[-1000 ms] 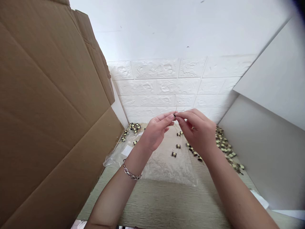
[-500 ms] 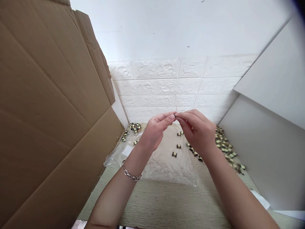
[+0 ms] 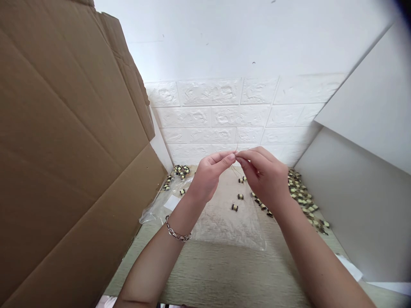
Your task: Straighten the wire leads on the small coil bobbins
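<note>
My left hand (image 3: 206, 173) and my right hand (image 3: 269, 176) meet at the fingertips above the far part of the table. Thumb and forefinger of each are pinched on a small coil, almost wholly covered by the fingers. Thin copper-coloured wires (image 3: 236, 146) stick up from the pinch, and more hang below it. Under my hands, loose coils with black ends and yellow wrapping, such as this coil (image 3: 235, 208) and another coil (image 3: 240, 196), lie on a clear plastic bag (image 3: 227, 233).
Heaps of similar coils lie at the right (image 3: 302, 194) and back left (image 3: 182, 171). A cardboard sheet (image 3: 70, 137) stands on the left, a grey-white panel (image 3: 366, 201) on the right. A white brick-patterned wall (image 3: 224, 116) closes the back. A white paper piece (image 3: 171, 202) rests near the bag.
Both hands stay pinched together in nearly the same place. My right hand has shifted very slightly to the left, and the dark bit between the fingertips shows less.
</note>
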Action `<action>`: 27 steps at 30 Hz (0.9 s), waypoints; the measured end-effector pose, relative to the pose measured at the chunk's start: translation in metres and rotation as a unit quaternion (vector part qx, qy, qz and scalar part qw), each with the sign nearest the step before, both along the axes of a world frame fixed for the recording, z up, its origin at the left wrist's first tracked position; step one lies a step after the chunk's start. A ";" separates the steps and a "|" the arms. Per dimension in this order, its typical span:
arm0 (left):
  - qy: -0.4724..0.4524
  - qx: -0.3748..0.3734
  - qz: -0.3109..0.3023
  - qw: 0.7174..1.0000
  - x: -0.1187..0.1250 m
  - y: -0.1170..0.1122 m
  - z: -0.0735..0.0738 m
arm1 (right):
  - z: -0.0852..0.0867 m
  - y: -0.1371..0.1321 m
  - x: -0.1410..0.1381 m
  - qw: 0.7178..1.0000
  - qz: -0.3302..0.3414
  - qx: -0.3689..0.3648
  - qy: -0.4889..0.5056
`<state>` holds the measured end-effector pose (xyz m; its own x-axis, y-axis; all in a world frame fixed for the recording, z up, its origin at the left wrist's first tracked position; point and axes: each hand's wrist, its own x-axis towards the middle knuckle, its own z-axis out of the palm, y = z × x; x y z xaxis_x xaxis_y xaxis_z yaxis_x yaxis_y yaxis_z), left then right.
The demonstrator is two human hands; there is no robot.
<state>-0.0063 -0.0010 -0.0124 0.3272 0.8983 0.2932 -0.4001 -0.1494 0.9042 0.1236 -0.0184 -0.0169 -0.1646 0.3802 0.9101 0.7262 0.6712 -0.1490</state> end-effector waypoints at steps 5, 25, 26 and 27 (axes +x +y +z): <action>0.025 0.012 0.012 1.000 0.000 0.001 -0.001 | 0.000 0.002 0.000 1.000 -0.016 -0.018 -0.017; 0.026 -0.002 0.070 0.997 0.004 0.007 -0.004 | -0.002 0.004 -0.004 0.998 -0.053 -0.034 0.007; 0.025 -0.003 0.072 0.997 0.005 0.007 -0.004 | -0.002 0.004 -0.004 0.998 -0.057 -0.034 0.012; 0.024 -0.003 0.073 0.997 0.005 0.007 -0.004 | -0.003 0.005 -0.004 0.997 -0.061 -0.034 0.016</action>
<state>-0.0015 0.0061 -0.0168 0.2060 0.9390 0.2755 -0.3311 -0.1980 0.9226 0.1195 -0.0137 -0.0195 -0.0842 0.4560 0.8860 0.7965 0.5651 -0.2152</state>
